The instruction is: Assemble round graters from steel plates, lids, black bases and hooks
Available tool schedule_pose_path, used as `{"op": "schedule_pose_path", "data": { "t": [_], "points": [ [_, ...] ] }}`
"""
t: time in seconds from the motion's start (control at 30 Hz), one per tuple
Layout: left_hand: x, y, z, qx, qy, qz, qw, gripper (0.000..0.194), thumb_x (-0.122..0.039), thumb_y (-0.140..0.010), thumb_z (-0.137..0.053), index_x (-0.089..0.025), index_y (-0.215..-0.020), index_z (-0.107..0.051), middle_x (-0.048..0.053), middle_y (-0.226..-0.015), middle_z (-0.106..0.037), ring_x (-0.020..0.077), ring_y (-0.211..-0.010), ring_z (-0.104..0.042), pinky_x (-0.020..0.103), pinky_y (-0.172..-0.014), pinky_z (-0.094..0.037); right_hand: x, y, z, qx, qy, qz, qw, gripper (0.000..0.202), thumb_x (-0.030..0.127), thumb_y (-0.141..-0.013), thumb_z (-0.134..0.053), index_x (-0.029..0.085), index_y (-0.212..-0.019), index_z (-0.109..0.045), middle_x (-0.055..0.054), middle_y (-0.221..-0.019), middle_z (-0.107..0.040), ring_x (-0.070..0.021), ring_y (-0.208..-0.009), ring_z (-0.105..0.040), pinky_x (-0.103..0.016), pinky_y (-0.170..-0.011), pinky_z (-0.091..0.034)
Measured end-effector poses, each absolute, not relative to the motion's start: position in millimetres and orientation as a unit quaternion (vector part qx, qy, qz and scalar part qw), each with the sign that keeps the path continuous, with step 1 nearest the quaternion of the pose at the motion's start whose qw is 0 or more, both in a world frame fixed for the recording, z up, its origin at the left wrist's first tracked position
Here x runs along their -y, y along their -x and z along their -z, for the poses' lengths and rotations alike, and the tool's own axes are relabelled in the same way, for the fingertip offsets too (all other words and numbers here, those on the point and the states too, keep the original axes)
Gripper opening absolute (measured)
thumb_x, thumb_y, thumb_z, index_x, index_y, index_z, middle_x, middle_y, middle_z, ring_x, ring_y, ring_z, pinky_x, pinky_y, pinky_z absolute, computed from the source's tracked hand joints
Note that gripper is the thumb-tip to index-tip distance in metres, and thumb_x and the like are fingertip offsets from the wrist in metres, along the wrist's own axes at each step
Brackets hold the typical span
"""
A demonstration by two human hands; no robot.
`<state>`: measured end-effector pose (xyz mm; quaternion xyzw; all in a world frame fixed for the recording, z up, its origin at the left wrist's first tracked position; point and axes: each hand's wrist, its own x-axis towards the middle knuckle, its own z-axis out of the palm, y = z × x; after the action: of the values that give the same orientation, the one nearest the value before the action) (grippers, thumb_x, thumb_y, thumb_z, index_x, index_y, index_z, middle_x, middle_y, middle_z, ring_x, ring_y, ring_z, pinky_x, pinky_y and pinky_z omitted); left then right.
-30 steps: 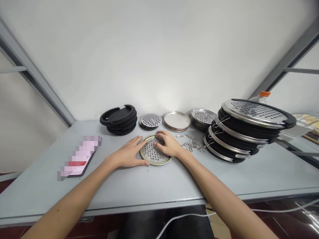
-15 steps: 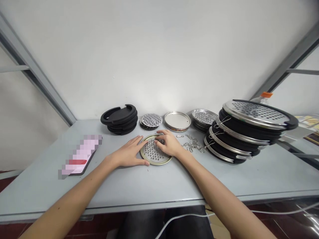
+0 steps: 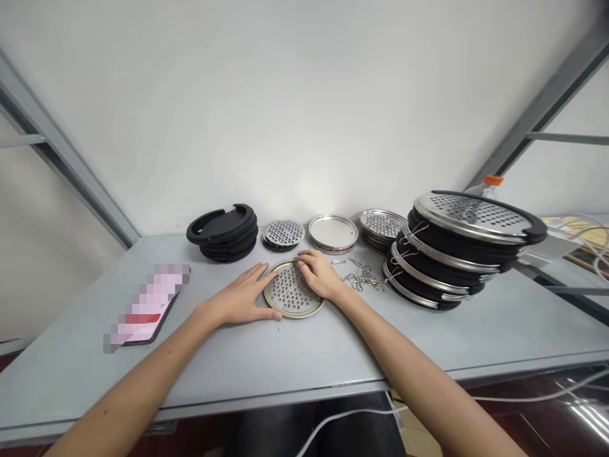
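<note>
Hands flank a perforated disc (image 3: 291, 293) on the worktop (image 3: 228, 362). Left hand (image 3: 242, 295) spreads wide at its edge; right hand (image 3: 320, 274), fingers loosely curled, touches it.

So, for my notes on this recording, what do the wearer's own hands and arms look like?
Both the left hand and right hand are bare: five-fingered, no gloves, no visible rings. The left forearm and right forearm show no sleeve, watch, bracelet or attached cable. Fingernail detail is too small to tell.

Bright, even light; soft wall glare; wide-angle stretching near the edges.
</note>
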<state>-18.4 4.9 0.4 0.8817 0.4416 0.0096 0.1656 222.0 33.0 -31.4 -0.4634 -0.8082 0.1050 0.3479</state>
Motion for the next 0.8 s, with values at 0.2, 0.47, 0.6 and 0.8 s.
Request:
{"op": "schedule_pose_path", "data": {
  "t": [0.2, 0.47, 0.6, 0.8],
  "points": [
    [-5.5, 19.2, 1.6, -0.438, -0.885, -0.007, 0.158, 0.099, -0.078, -0.071, -0.05, -0.025, -0.149, -0.018, 0.011, -0.157, -0.007, 0.0318, -0.143, -0.008, 0.045, -0.114, -0.017, -30.3, -222.7, 26.5, 0.794, 0.461, -0.127, 0.376, 0.039, 0.011, -0.084, -0.04, 0.015, -0.118, -0.058, -0.007, -0.103, -0.068, -0.0218, -0.104, -0.054, -0.036, -0.095, -0.041],
    [-5.7, 19.0, 3.5, -0.438, -0.885, -0.009, 0.157, 0.1, -0.079, -0.072, -0.048, -0.026, -0.15, -0.015, 0.01, -0.157, -0.005, 0.0312, -0.144, -0.006, 0.044, -0.115, -0.016, -28.1, -221.4, 26.6, 0.808, 0.448, -0.166, 0.343, 0.045, 0.013, -0.085, -0.042, 0.011, -0.129, -0.048, -0.008, -0.108, -0.07, -0.0229, -0.112, -0.05, -0.038, -0.1, -0.038],
    [-4.7, 17.8, 2.0, -0.443, -0.882, -0.006, 0.162, 0.101, -0.08, -0.071, -0.048, -0.025, -0.149, -0.017, 0.01, -0.157, -0.005, 0.0314, -0.144, -0.006, 0.044, -0.115, -0.015, -27.1, -221.4, 26.4, 0.808, 0.456, -0.16, 0.336, 0.049, 0.017, -0.087, -0.042, 0.01, -0.135, -0.041, -0.008, -0.105, -0.071, -0.0237, -0.111, -0.052, -0.039, -0.098, -0.04],
    [-4.2, 17.0, 0.7, -0.442, -0.883, -0.004, 0.158, 0.101, -0.08, -0.071, -0.047, -0.024, -0.149, -0.018, 0.011, -0.157, -0.007, 0.0309, -0.144, -0.006, 0.044, -0.115, -0.016, -24.5, -218.1, 21.2, 0.828, 0.46, -0.118, 0.298, 0.049, 0.022, -0.089, -0.043, 0.009, -0.137, -0.038, -0.009, -0.105, -0.07, -0.0243, -0.108, -0.053, -0.038, -0.097, -0.04]
  ]
}}
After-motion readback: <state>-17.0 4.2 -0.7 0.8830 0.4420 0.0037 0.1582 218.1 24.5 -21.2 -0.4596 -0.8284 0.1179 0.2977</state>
